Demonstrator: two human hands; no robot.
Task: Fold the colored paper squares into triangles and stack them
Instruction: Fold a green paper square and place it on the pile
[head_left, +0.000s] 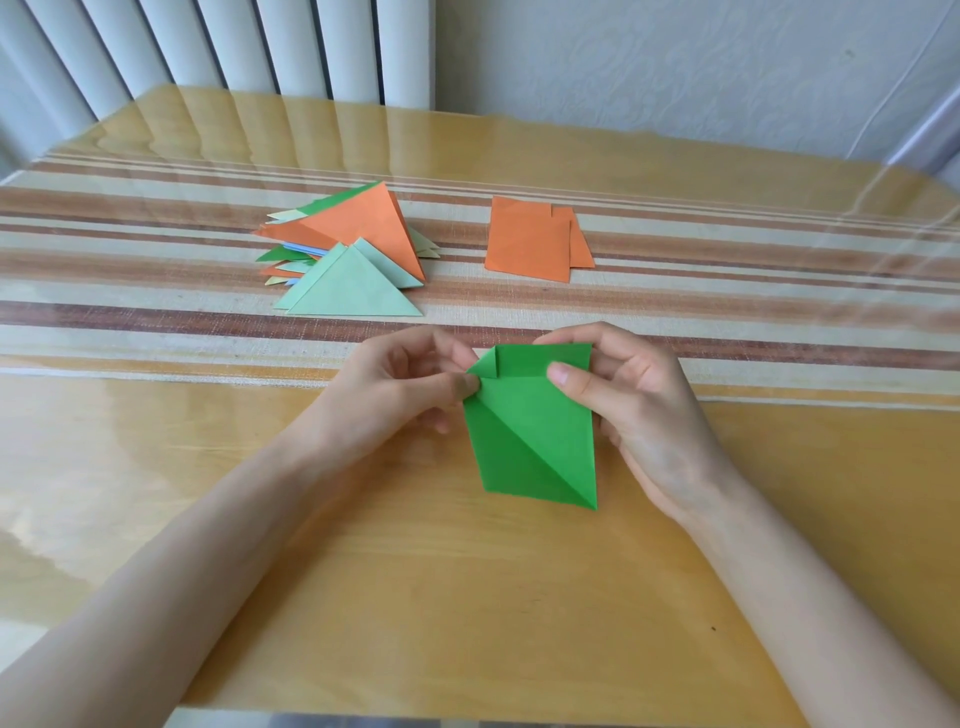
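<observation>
- A bright green paper sheet (535, 441) is held between two bare hands over a glossy yellow wooden table (467, 597). A diagonal crease runs from its upper left edge down to its lower right corner. Its top left corner is curled over toward the camera.
- The left hand (400, 384) pinches the sheet's upper left edge between thumb and forefinger, just below the curled corner. The other fingers are loosely bent and apart from the paper.
- The right hand (634, 410) grips the sheet's upper right edge, with the thumb pressed flat on the front face and the fingers curled round behind.
- Whether the sheet's lower tip touches the tabletop cannot be told.
- Beyond the green sheet, a striped cloth runner (156, 270) in cream, orange and brown crosses the table under a clear cover.
- Beyond the sheet and to its left, an untidy stack of folded triangles (358, 234) lies on the runner, in orange, green, blue and pale yellow. A large orange triangle tilts up on top.
- A pale green triangle (353, 291) lies flat at the stack's near side, the piece closest to the green sheet.
- Straight beyond the sheet, well apart from it, a few unfolded orange squares (530, 239) lie overlapped on the runner, to the right of the stack.
- Farthest from the sheet, a white ribbed radiator (234, 47) stands behind the table's far left edge.
</observation>
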